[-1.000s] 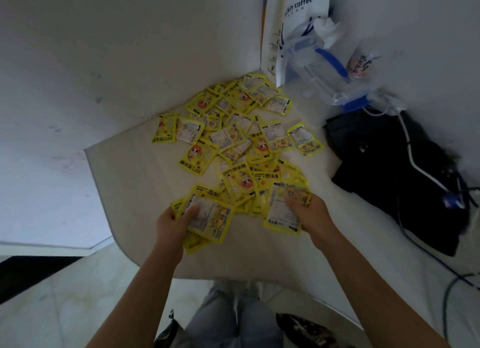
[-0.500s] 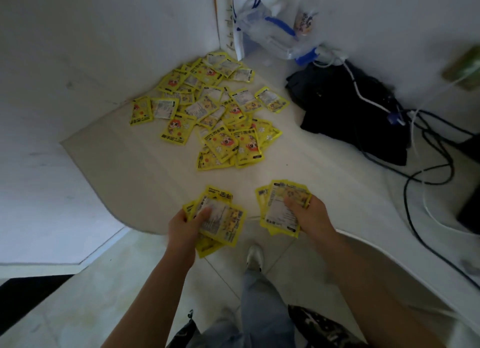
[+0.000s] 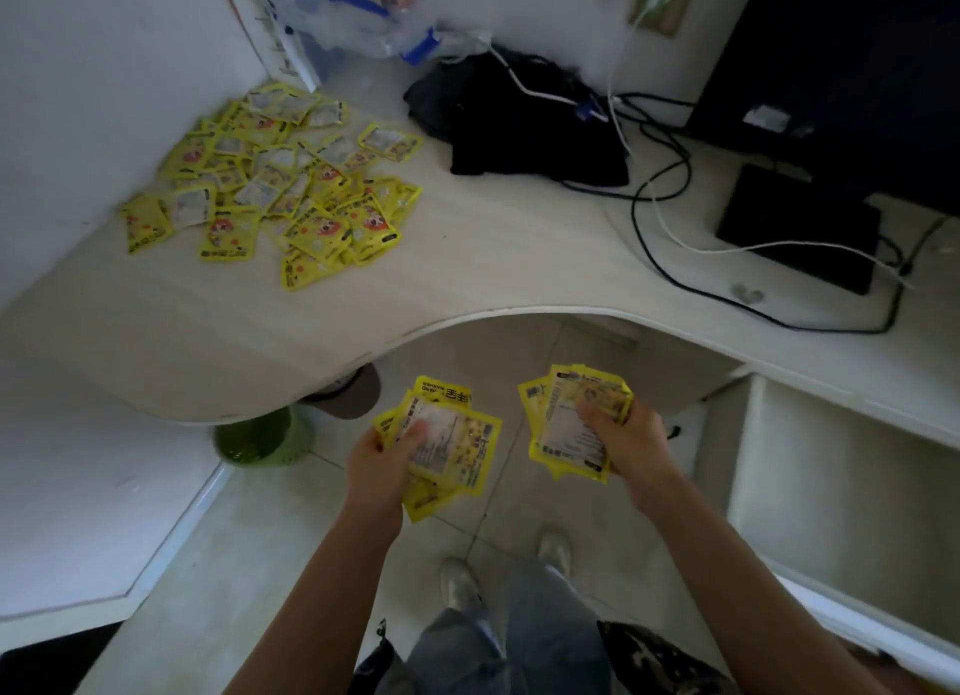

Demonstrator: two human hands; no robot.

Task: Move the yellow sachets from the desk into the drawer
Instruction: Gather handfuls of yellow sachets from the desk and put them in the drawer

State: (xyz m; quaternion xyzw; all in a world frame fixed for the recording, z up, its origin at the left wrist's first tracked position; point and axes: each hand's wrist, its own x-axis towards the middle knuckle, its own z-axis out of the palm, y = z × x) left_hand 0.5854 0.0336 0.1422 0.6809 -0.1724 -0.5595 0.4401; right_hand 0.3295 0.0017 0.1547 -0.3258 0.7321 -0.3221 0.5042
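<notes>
The left hand (image 3: 382,466) is clenched on a fanned stack of flat yellow foil sachets (image 3: 447,447), thumb on top. The right hand (image 3: 626,442) is clenched on a second stack of the same sachets (image 3: 571,424). Both stacks hang over the tiled floor, clear of the curved white desk top (image 3: 467,284).

Procedure, as judged from this position: carry both stacks to the right and lower them into the open white drawer (image 3: 852,497) before loosening either grip. Keep the thumbs pressed down; the left stack is splayed and its lowest sachets could slide out. Release low inside the drawer, one hand at a time.

Containers: the visible part of the drawer interior shows no contents. A green bin (image 3: 260,437) stands under the desk edge; its contents cannot be told.

A large scattered pile of yellow sachets on the desk (image 3: 280,185) sits near the wall corner, awaiting transfer.
</notes>
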